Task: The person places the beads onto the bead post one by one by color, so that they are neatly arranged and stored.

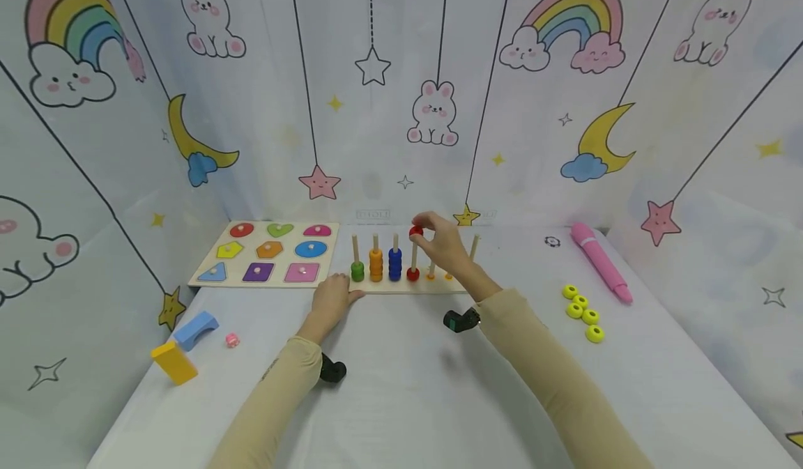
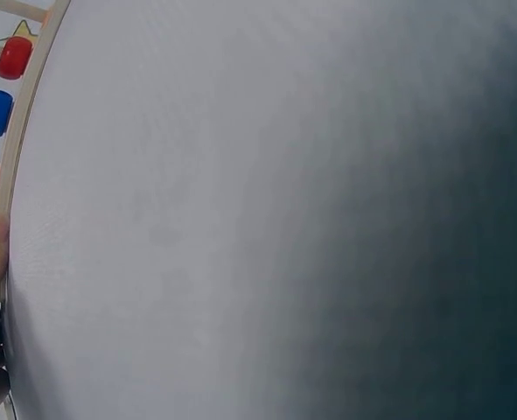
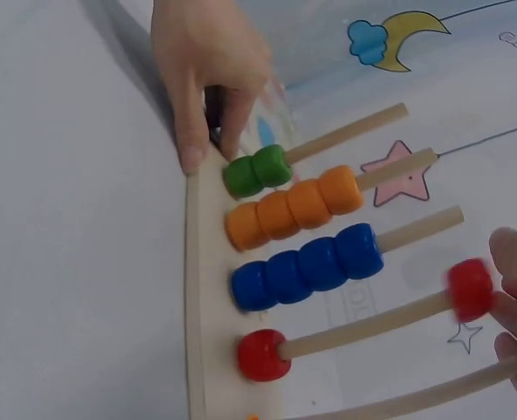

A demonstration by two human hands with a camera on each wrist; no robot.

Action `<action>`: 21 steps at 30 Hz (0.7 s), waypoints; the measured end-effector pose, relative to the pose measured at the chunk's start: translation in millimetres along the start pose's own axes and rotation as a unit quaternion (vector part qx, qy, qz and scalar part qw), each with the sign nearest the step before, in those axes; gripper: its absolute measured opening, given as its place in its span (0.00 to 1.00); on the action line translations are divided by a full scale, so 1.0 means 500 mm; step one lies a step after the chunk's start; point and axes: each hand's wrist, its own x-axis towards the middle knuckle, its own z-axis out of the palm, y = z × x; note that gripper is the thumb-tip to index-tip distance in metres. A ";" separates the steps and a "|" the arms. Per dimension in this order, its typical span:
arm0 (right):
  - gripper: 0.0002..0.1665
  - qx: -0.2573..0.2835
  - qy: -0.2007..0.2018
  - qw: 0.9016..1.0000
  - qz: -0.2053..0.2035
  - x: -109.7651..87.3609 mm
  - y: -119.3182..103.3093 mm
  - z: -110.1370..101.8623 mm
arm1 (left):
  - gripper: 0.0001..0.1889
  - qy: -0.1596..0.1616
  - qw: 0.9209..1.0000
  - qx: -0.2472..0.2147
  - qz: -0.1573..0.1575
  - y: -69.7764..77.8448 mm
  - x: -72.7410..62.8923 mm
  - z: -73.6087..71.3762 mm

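A wooden bead stacker with a long base (image 1: 389, 288) and upright pegs stands mid-table. My right hand (image 1: 442, 242) pinches a red bead (image 3: 471, 290) at the top of the fourth peg (image 3: 372, 325). Another red bead (image 1: 413, 274) sits low on that same peg. At the base's left end, my left hand (image 1: 332, 298) grips the board, its thumb (image 3: 191, 144) along the front edge. Two green beads (image 3: 256, 171), several orange beads (image 3: 293, 208) and several blue beads (image 3: 307, 267) are on the other pegs. My right forearm and hand partly hide the rightmost pegs.
Left of the stacker lies a shape puzzle board (image 1: 238, 270). Nearer left are a blue arch block (image 1: 196, 329), a yellow block (image 1: 174, 362) and a small pink piece (image 1: 233, 340). Several yellow-green beads (image 1: 590, 317) and a pink marker-shaped object (image 1: 601, 263) lie right.
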 end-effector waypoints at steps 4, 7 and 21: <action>0.19 0.002 0.002 1.000 0.005 -0.002 0.000 -0.010 | 0.24 -0.001 1.000 0.003 -0.005 0.000 0.001 0.002; 0.19 0.005 0.010 1.000 0.004 -0.009 0.001 -0.021 | 0.24 0.000 1.000 0.002 -0.007 0.000 0.002 0.004; 0.15 0.014 0.153 0.986 0.057 -0.107 0.122 -0.152 | 0.23 0.002 1.000 0.000 -0.007 0.000 0.002 0.000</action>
